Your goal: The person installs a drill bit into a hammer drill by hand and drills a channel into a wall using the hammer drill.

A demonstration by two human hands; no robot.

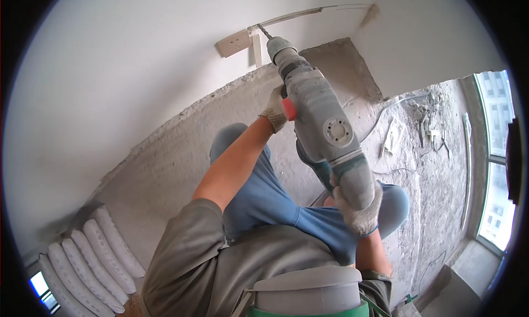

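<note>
A large dusty rotary hammer drill [319, 110] points up and away from me, its bit [264, 31] touching or very near the wall at the end of a cut groove [292, 15]. My left hand [275, 109], in a knitted work glove, is closed round the front side handle, beside a red part [289, 109]. The rear of the drill is in my gloved right hand [359, 209], closed round the back grip; some of its fingers are hidden behind the body. Just left of the bit is a beige socket plate [234, 43] on the white wall.
Several white ribbed lengths [91, 262] lie at the lower left. On the rough floor at the right are a cable [380, 118], a white plug or adapter [433, 135] and a scrap of packaging [392, 135]. A window [496, 152] stands at the far right.
</note>
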